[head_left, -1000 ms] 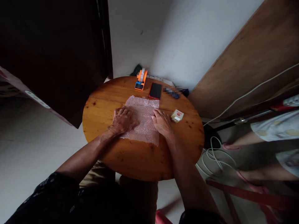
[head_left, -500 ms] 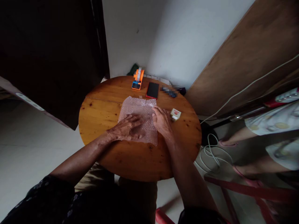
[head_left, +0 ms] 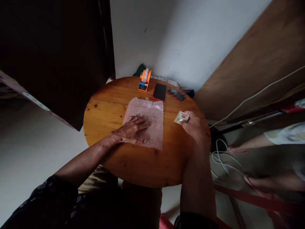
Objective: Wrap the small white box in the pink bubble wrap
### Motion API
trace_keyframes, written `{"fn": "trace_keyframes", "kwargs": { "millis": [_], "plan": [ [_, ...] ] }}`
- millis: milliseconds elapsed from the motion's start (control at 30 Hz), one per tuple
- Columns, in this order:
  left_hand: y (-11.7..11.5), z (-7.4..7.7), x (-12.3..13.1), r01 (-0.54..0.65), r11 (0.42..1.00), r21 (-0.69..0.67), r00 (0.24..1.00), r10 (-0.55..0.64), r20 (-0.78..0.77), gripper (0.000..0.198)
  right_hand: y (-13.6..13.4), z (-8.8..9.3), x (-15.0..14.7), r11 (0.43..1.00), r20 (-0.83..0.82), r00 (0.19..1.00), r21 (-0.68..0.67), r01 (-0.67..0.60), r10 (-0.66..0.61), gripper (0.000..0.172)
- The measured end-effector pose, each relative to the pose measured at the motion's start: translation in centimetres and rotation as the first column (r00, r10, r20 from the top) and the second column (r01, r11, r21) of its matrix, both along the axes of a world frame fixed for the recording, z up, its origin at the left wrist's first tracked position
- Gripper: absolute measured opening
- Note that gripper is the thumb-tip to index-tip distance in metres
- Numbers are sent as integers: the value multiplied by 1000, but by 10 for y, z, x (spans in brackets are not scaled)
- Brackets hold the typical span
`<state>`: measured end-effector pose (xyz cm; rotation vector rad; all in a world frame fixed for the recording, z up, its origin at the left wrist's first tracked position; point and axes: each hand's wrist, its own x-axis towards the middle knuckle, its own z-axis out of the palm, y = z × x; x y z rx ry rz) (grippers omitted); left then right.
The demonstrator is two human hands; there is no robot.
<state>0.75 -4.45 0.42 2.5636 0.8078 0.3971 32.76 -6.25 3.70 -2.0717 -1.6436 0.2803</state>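
Note:
A sheet of bubble wrap lies flat on the round wooden table. My left hand rests palm down on its left part, fingers spread. To the right of the sheet, my right hand has its fingers and thumb around a small light box with a red mark on top. The box is at the table surface; whether it is lifted cannot be made out.
Near the back edge are an orange tape dispenser, a dark phone-like device with a red edge and a blurred dark object. White cable loops lie on the floor at right, near another person's legs.
My right hand has left the bubble wrap's right edge, moved right and closed on the small box. My left hand stays on the sheet. The view has shifted slightly.

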Motion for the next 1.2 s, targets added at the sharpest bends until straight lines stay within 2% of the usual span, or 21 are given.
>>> {"fn": "trace_keyframes", "kwargs": {
  "millis": [67, 133, 233, 333, 467, 567, 733, 967, 1200],
  "plan": [
    [2, 0, -1, -48, 999, 20, 997, 47, 61, 68, 2, 4, -10, 998, -117, 992, 42, 42, -37, 41],
    [5, 1, -2, -167, 985, 36, 982, 163, 99, 59, 3, 8, -23, 987, -223, 975, 156, 35, 1, 44],
    [9, 3, -6, -340, 940, 36, 938, 336, 90, 59, 4, 9, -49, 920, -260, 942, 378, -102, 211, 45],
    [10, 5, -8, -401, 916, 23, 914, 399, 70, 62, 2, 0, -78, 842, -254, 872, 468, -267, 418, 46],
    [10, 4, -7, -405, 914, 17, 912, 403, 73, 61, 0, -22, -107, 807, -172, 809, 330, -490, 562, 47],
    [12, 0, -7, -404, 914, 32, 913, 402, 64, 62, 1, -33, -111, 803, -141, 796, 210, -558, 589, 54],
    [18, -6, -10, -389, 920, 52, 918, 382, 107, 58, 4, -32, -99, 817, -135, 807, 161, -554, 574, 72],
    [20, -8, -11, -381, 922, 70, 920, 371, 128, 55, 9, -37, -97, 818, -115, 813, 161, -552, 571, 55],
    [21, -9, -12, -369, 927, 68, 923, 357, 146, 54, 10, -37, -96, 804, -132, 795, 155, -574, 592, 54]
  ]
}}
